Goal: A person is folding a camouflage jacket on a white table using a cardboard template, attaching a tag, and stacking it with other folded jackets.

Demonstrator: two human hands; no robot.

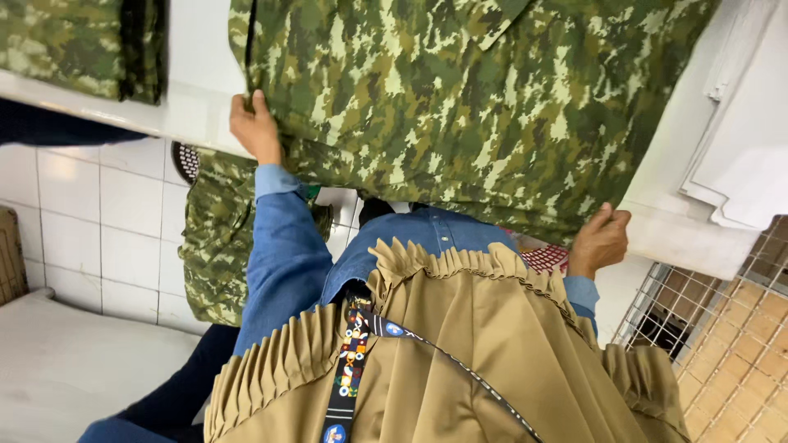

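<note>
two hands hold the near edge of a green camouflage cloth garment spread on a white table.

seen from above: the left hand grips the garment's left edge at the table's near rim, fingers curled onto the fabric. the right hand pinches the garment's near right corner where it hangs over the table edge, fingers closed on the cloth. both arms wear blue denim sleeves, and a tan pleated cloth with a patterned lanyard fills the near foreground. a second folded camouflage piece lies on the table at far left, well apart from the hands. more camouflage fabric hangs below the table on the left, in front of a white tiled wall. a metal wire grid sits at lower right, and white sheets lie at the right.
</note>
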